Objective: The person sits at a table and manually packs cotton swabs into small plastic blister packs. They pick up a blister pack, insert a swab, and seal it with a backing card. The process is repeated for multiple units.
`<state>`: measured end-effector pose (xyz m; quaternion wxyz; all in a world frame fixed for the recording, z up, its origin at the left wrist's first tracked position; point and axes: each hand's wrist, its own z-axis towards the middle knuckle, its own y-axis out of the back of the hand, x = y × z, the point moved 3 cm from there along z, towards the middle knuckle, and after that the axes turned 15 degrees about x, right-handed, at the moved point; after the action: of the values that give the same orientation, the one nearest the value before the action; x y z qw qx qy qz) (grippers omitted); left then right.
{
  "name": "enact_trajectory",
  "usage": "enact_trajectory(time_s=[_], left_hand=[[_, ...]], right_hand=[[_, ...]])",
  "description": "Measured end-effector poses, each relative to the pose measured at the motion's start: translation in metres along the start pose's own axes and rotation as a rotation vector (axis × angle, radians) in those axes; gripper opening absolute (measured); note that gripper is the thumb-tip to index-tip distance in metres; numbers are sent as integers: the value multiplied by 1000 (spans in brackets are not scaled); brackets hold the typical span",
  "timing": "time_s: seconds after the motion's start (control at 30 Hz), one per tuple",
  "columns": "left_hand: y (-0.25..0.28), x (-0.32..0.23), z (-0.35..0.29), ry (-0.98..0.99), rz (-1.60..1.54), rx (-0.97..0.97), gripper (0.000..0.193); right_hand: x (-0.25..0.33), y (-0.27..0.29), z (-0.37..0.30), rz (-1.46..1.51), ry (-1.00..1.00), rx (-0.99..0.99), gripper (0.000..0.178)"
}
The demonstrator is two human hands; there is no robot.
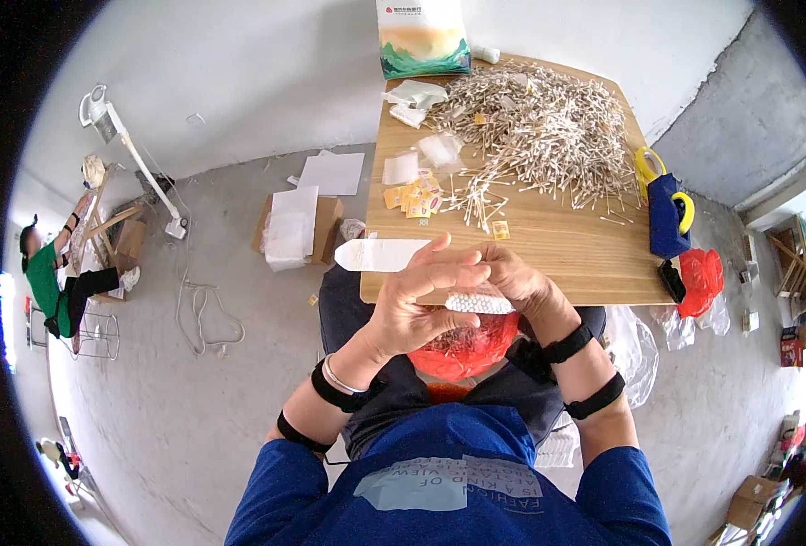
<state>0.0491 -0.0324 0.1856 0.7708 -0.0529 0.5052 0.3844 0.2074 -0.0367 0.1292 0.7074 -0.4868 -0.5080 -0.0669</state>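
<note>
Two bare hands are held together in front of the near edge of the wooden table (567, 264), with a white-tipped bundle of cotton swabs (478, 301) between them. The right hand (523, 280) is curled in around the bundle's right end, its fingertips partly hidden. The left hand (410, 309) is half spread, its fingers stretched toward the right hand above the bundle and its thumb laid along the bundle's lower edge; whether any pressure is applied by the left fingers cannot be told. Below the hands, a red plastic bag (453, 359) is seen at the lap.

At the near left corner of the surface, a white strip with a tapered end (376, 256) is left jutting past the left edge. Much of the far right part is covered by a large heap of loose cotton swabs (549, 127), from which a few are scattered toward the near edge. Yellow packets (412, 196) are spread near the left edge, with translucent packets (439, 150) lying just beyond them. An upright printed bag (423, 41) is stood at the far left corner. At the right edge, a blue tape dispenser (667, 217) is placed, with yellow rings beside it.
</note>
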Motion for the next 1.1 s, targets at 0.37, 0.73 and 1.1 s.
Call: enact_trajectory(time_s=[0.37,0.73,1.1], left_hand=[[-9,-5,5,-26,181,18,27],[-8,-9,6,-25,166,14,26],[1,-13,7,30,4,21,28]], right_hand=[[-7,13,7,-109,-39,89,15],[-4,2,7,-97,-54,69,12],[2,-8,14,-8,84,-46,23]])
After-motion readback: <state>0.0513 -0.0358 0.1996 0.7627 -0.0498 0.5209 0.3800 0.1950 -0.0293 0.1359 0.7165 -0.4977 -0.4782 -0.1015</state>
